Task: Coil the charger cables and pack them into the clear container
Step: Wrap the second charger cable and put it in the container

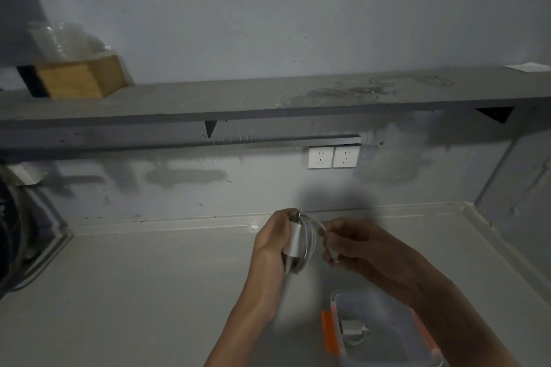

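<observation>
My left hand grips a white charger cable wound into a coil, held upright above the counter. My right hand pinches the cable's loose end beside the coil. Below my right forearm sits the clear container with orange side latches. Inside it lies a white charger with its cable. My right arm hides part of the container's right side.
Grey counter meets the wall with two white sockets. A grey shelf above carries a wooden box, clear plastic cups and a tangle of thin cables. Dark objects stand at the left edge.
</observation>
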